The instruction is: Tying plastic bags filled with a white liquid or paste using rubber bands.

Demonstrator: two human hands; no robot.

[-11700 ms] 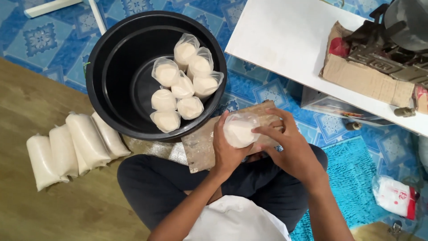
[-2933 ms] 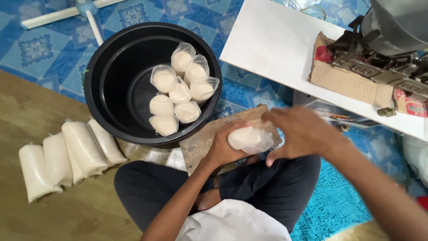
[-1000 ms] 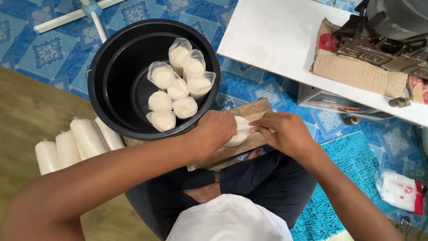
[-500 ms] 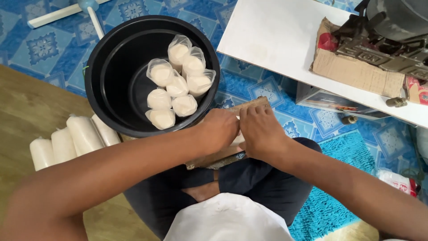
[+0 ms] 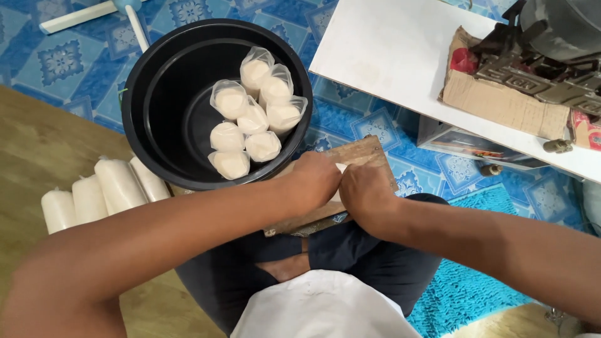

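Note:
My left hand [image 5: 316, 180] and my right hand [image 5: 366, 191] meet side by side over a wooden board [image 5: 360, 155] resting on my lap. Both hands are closed around a small white filled plastic bag [image 5: 340, 168]; only a sliver of it shows between them. Just beyond the board stands a large black round tub [image 5: 156, 106] holding several knotted clear bags of white filling [image 5: 253, 119].
Several long white filled bags [image 5: 103, 191] lie on the wooden floor to the left. A low white table [image 5: 400, 56] stands at the right with a cardboard box [image 5: 501, 103] and dark metal equipment on it. A turquoise mat [image 5: 463, 288] lies beside my legs.
My hands have closed together over the white bag on the board, covering it almost fully. My right hand has slid left against the left hand.

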